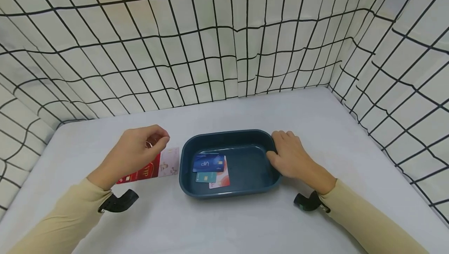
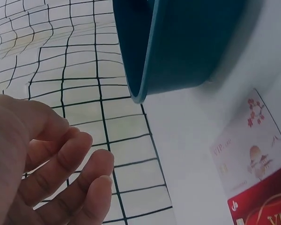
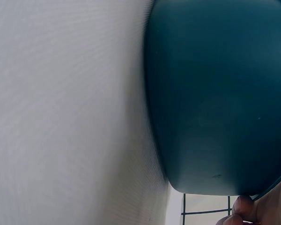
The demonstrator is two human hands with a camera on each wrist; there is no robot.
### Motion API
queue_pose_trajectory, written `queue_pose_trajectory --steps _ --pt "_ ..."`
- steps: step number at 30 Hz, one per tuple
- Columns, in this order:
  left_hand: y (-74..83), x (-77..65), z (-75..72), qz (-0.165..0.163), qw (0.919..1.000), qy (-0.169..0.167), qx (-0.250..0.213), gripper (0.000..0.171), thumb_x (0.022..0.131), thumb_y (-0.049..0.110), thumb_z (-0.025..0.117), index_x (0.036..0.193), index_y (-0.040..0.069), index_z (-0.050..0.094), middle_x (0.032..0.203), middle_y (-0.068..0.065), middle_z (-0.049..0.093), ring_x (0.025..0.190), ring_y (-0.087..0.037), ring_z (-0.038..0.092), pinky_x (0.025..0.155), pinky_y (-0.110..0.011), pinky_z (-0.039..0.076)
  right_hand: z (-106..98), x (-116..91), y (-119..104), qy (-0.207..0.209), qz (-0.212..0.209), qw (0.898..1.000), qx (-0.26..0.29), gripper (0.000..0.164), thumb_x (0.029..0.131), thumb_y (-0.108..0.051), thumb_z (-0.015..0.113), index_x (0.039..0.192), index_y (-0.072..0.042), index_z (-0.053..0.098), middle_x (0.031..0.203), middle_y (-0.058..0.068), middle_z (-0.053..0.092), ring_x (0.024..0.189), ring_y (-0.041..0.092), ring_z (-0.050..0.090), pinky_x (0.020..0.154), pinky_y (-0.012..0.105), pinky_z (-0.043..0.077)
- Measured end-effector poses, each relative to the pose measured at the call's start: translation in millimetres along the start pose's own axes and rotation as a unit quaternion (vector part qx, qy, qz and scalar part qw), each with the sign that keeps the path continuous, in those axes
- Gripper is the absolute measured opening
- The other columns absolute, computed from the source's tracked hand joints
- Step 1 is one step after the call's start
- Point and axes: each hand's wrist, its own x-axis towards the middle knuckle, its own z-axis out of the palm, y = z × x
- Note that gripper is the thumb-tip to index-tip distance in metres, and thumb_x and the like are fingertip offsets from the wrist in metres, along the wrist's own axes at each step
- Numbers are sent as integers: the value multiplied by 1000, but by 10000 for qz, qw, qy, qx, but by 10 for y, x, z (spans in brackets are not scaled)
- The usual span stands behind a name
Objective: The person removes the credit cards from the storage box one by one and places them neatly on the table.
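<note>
A dark teal plastic tray sits on the white table. Inside lie a blue VIP card, a small teal card and a white-and-red card, overlapping on its left side. My right hand grips the tray's right end, thumb over the rim. My left hand hovers left of the tray with fingers loosely curled and nothing in them. Beneath and beside it, a red VIP card and a pale pink card lie on the table; the hand partly hides the red one.
A black wire grid backed by white panels stands along the back and both sides of the white-covered table. A black curved mount sits at the left wrist and another at the right wrist.
</note>
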Motion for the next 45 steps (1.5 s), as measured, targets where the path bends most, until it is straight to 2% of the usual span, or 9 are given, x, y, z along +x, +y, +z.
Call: queue_pose_trajectory --steps 9,17,22,28,33,41,45 --pt "143 122 78 449 9989 -76 -111 12 97 19 70 107 15 75 91 2 76 82 -12 66 73 -28 58 1 11 9 -12 4 10000 -6 19 89 -22 49 99 -6 53 89 8 51 83 26 38 72 34 27" --pt "239 208 171 679 9969 -344 -208 14 97 18 71 109 14 75 91 4 75 85 -10 65 76 -29 56 9 16 27 -35 11 10000 -34 21 89 -22 48 100 -5 54 90 8 53 83 25 39 72 34 28" --pt "256 256 246 774 9946 -629 -292 16 97 17 71 112 13 73 97 2 75 89 -11 66 79 -31 58 1 16 26 -40 13 10000 -13 22 89 -21 49 102 -5 55 91 9 54 84 25 39 73 34 29" --pt "258 325 346 960 9875 -1106 -584 24 95 19 75 117 10 71 99 3 73 93 -10 65 84 -32 60 3 17 29 -31 9 10000 37 20 89 -21 49 100 -5 54 89 8 52 83 25 38 73 34 28" --pt "256 386 426 1053 9803 -1438 -850 37 90 20 81 123 10 68 105 -3 73 97 -12 65 85 -31 61 6 13 36 -14 11 10000 21 19 89 -20 49 99 -5 54 88 7 52 82 25 38 73 34 28" --pt "259 486 531 1241 9706 -1707 -1157 53 84 15 86 131 9 64 118 -7 69 103 -17 65 88 -32 62 12 18 36 19 -18 10000 30 20 88 -21 49 100 -6 55 88 7 53 83 24 39 73 34 29" --pt "271 536 588 1371 9652 -1837 -1257 58 81 15 88 133 9 63 119 -9 68 106 -19 65 89 -33 62 15 21 38 20 -19 10000 29 21 88 -21 49 101 -5 56 89 8 54 83 24 40 73 34 29"
